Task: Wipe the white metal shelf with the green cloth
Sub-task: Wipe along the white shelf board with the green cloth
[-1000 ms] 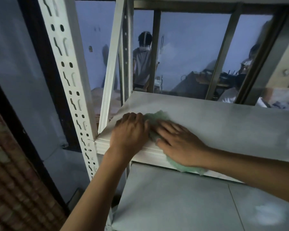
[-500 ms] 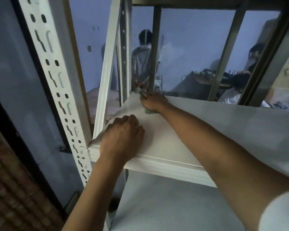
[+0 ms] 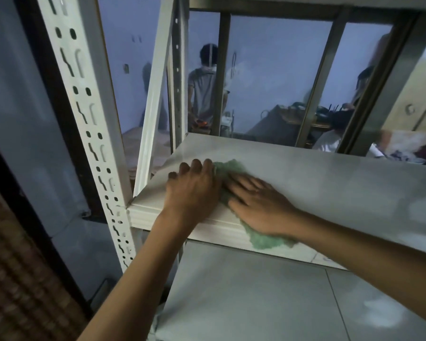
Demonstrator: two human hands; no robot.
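Green cloth (image 3: 228,171) lies flat on the white metal shelf (image 3: 317,178), near its front left corner, trailing over the front edge. Fingers (image 3: 241,185) of the right hand (image 3: 261,205) are straight, pressing it down. The left hand (image 3: 192,190) rests just left of the cloth, fingers loosely curled, holding nothing. Wiping well likely needs even palm pressure and overlapping strokes away from that corner.

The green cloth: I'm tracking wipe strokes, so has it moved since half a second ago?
Yes. The green cloth, under the right hand, has come back from the shelf's far left corner to its front edge, beside the left hand.
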